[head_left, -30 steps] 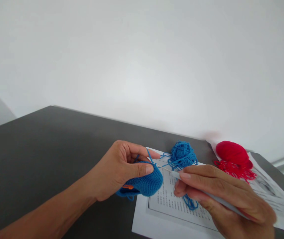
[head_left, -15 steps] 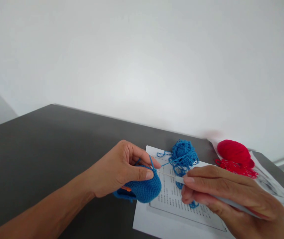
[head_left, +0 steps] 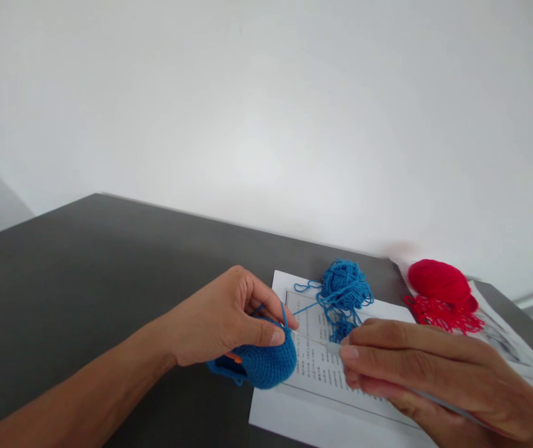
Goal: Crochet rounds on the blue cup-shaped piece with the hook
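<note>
My left hand [head_left: 226,317] pinches a blue crocheted piece [head_left: 261,366] between thumb and fingers, with blue yarn looped over the index finger. An orange marker [head_left: 233,357] shows on the piece's left side. My right hand [head_left: 429,370] is closed around a pale crochet hook [head_left: 329,346], whose thin metal tip points left into the piece's edge. A strand runs from the piece to a loose blue yarn ball [head_left: 344,287] behind.
A printed paper sheet [head_left: 322,379] lies under my right hand on the dark grey table [head_left: 84,274]. A red yarn ball [head_left: 439,286] with loose strands rests on a second sheet at the right. A white wall stands behind the table.
Both hands have drifted slightly down and right. The hook tip has stayed at the piece's edge, and the crocheted piece sits lower on the table.
</note>
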Demonstrator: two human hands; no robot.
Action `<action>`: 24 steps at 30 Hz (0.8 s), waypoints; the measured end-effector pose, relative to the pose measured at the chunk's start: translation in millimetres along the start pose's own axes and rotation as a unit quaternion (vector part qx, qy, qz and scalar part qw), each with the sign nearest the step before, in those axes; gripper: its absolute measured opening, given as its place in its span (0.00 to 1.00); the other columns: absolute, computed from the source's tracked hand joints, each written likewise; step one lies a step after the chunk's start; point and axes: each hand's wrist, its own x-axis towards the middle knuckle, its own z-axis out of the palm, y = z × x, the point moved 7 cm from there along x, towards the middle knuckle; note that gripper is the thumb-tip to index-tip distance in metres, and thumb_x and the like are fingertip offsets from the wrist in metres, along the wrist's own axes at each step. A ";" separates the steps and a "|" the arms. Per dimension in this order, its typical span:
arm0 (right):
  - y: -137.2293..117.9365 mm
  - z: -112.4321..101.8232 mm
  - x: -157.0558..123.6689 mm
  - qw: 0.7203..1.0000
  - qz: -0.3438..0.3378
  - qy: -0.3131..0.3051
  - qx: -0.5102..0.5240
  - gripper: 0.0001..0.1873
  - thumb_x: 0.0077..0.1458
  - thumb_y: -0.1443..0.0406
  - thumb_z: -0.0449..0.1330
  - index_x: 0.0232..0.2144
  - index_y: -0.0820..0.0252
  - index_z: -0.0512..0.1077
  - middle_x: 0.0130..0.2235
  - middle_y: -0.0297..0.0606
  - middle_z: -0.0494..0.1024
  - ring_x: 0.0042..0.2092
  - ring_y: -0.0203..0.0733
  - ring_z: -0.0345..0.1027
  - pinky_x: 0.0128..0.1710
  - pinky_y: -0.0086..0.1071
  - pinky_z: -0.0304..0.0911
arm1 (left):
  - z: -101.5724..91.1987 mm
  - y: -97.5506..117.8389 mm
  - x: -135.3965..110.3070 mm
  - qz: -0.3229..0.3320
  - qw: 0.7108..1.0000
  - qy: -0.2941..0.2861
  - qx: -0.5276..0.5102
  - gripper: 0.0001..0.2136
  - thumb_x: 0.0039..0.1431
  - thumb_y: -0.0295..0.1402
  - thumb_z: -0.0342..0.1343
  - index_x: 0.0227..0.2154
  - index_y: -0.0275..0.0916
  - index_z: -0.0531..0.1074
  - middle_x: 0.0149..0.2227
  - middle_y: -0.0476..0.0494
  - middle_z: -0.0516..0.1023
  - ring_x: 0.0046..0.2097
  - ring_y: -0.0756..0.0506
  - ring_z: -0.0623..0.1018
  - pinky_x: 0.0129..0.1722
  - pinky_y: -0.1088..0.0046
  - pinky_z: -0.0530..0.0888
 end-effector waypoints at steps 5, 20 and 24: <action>1.1 0.4 13.3 0.995 0.004 -0.016 0.098 0.10 0.63 0.63 0.66 0.46 0.51 0.82 0.38 0.36 0.87 0.36 0.39 0.84 0.36 0.23 0.81 | 1.5 -0.8 0.3 -0.007 1.000 -0.018 0.016 0.08 0.49 0.32 0.68 0.33 0.36 0.86 0.25 0.47 0.78 0.21 0.54 0.65 0.16 0.84 0.62; 21.0 23.6 11.6 0.901 0.135 -0.026 0.410 0.13 0.66 0.71 0.61 0.50 0.57 0.80 0.27 0.37 0.82 0.24 0.37 0.78 0.25 0.28 0.77 | 6.0 -0.8 -1.0 -0.030 0.997 -0.060 0.028 0.07 0.52 0.32 0.68 0.34 0.36 0.86 0.23 0.50 0.73 0.21 0.55 0.64 0.15 0.86 0.64; 33.9 42.0 -3.7 0.794 0.270 0.002 0.545 0.09 0.65 0.65 0.64 0.45 0.56 0.83 0.31 0.39 0.83 0.23 0.40 0.79 0.20 0.27 0.76 | 6.6 -1.9 -0.5 -0.033 0.997 -0.067 0.006 0.07 0.52 0.32 0.69 0.34 0.36 0.85 0.24 0.51 0.74 0.21 0.55 0.64 0.15 0.86 0.64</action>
